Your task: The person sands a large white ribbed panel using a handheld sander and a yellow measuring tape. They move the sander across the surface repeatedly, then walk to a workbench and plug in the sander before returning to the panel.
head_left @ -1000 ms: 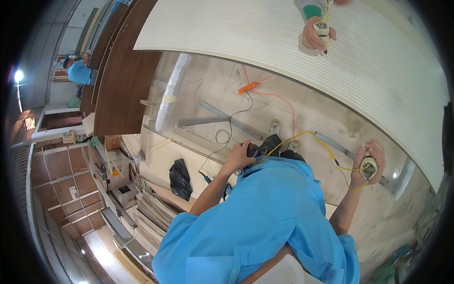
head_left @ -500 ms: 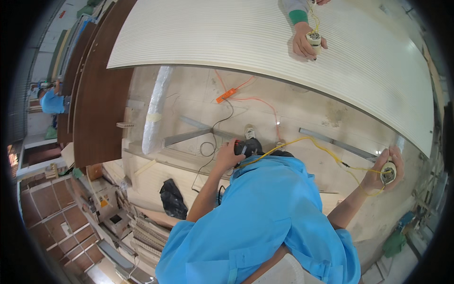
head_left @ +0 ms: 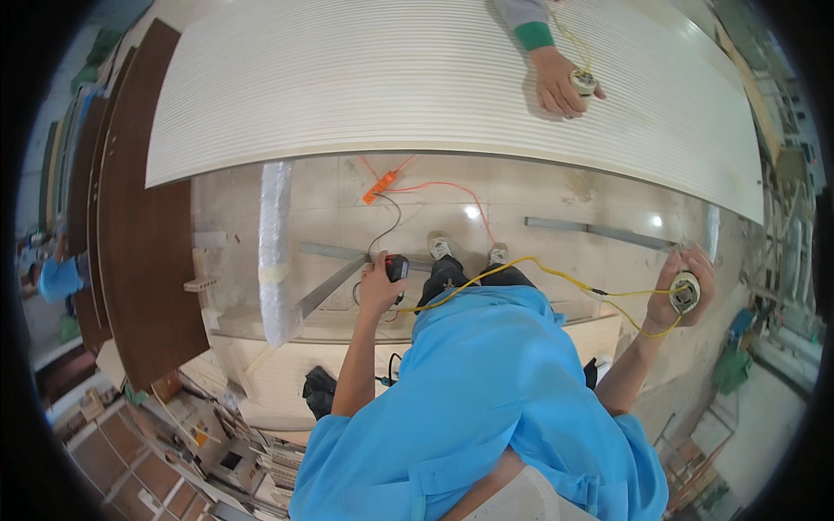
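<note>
My left hand (head_left: 379,288) is closed around a small black box-shaped device (head_left: 397,268), held left of my waist. From near it a yellow cable (head_left: 521,261) arches across in front of my blue clothing to the right. It ends at a round cream-coloured device (head_left: 685,293) with a dark centre. My right hand (head_left: 700,271) grips that device, out to the right below the large panel's near edge. A co-worker's hand (head_left: 559,84) holds a similar round device (head_left: 583,82) on the ribbed white panel (head_left: 365,95).
Dark brown boards (head_left: 143,226) stand at the left, beside a plastic-wrapped post (head_left: 274,234). An orange power strip (head_left: 380,187) with cords lies on the floor. Metal bars (head_left: 599,231) show below the panel. Another person in blue (head_left: 59,278) is at far left.
My left hand has moved left with the black device, away from my waist. My right hand still holds the round device, slightly further left and lower in view. The whole view has shifted.
</note>
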Available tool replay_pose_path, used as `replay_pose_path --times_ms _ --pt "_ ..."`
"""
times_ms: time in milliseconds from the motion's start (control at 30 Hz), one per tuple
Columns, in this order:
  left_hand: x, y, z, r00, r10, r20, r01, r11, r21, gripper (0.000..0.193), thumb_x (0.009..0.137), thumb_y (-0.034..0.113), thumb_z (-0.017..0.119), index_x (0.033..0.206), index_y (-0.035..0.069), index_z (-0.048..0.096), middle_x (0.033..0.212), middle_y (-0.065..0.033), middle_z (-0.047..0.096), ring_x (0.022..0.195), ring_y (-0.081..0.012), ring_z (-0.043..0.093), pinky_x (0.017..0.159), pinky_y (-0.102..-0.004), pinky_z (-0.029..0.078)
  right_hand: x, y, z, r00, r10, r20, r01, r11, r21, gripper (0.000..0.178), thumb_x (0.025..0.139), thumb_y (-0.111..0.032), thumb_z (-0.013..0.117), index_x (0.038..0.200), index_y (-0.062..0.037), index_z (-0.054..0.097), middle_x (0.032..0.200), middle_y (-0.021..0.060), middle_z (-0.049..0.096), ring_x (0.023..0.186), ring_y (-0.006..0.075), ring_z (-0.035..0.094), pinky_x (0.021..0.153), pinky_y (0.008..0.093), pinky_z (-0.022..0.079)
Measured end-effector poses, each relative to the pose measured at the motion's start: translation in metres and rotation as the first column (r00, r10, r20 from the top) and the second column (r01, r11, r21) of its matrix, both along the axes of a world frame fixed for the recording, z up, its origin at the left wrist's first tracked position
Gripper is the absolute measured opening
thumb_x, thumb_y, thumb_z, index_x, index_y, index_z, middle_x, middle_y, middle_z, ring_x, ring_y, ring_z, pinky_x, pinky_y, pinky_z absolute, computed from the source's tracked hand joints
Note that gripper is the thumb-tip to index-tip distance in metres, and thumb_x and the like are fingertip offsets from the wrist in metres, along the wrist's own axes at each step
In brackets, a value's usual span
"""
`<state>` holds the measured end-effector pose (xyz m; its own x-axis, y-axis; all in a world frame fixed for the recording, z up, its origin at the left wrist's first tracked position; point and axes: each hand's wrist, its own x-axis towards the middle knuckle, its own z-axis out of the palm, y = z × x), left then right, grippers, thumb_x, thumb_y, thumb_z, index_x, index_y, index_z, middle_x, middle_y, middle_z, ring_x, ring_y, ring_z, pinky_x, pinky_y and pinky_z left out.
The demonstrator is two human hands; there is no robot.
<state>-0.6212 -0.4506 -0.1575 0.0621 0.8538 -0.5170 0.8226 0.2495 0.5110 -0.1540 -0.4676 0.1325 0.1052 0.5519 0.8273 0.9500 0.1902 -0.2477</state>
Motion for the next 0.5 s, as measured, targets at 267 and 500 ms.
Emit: replay_pose_path --times_ms 267,500 --pt "-0.014 0.017 -0.008 1.0 0.014 0.012 -0.013 0.996 -0.092 0.099 0.073 0.042 0.081 0.16 0.014 0.042 0.139 -0.0262 0.06 0.129 -0.0491 0.057 0.109 -0.0553 0.049 -0.018 0.009 0.017 0.999 -0.033 0.034 0.033 0.999 0.015 0.03 0.091 0.008 0.077 0.113 0.0001 0.058 0.101 0.0174 0.071 0.093 0.0296 0.072 0.095 0.05 0.06" --pt "-0.022 0.033 -0.016 0.998 -0.017 0.067 0.02 0.999 -0.038 0.097 0.074 0.04 0.081 0.158 0.01 0.043 0.134 -0.0302 0.061 0.123 -0.0491 0.06 0.106 -0.056 0.049 -0.022 0.012 0.02 0.994 -0.09 0.054 0.089 0.995 0.035 0.031 0.091 0.008 0.078 0.113 0.0007 0.058 0.1 0.0172 0.072 0.092 0.0287 0.071 0.096 0.0504 0.06"
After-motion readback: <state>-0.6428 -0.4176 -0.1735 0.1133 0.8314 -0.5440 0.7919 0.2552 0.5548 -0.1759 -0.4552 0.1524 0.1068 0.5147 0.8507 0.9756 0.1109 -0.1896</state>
